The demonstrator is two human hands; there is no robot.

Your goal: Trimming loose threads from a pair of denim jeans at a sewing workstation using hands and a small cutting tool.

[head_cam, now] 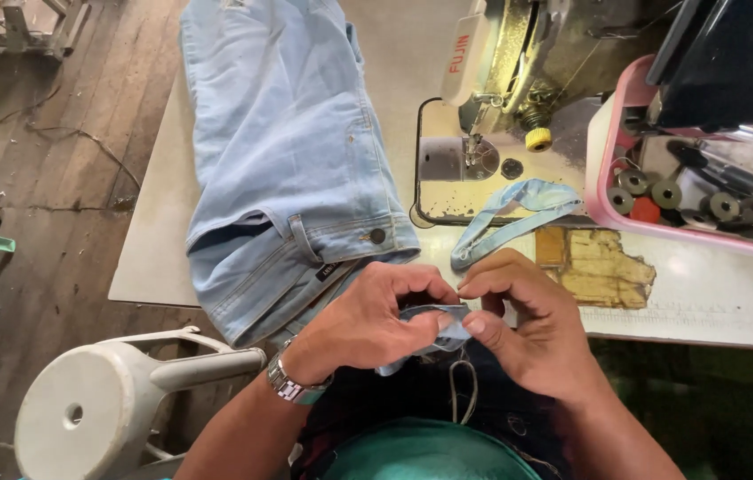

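Both the left hand (368, 322) and right hand (528, 324) pinch 1 small denim strip (443, 318) shut-fingered; a loose pinch could drop it.

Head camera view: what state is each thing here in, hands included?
Left hand: pinching the small denim piece.
Right hand: pinching it too.
Small denim piece: folded between the fingers.
Jeans: lying flat, waist button fastened.
Denim strip: looped, loose on the table.
Pink tray: open, filled with bobbins.
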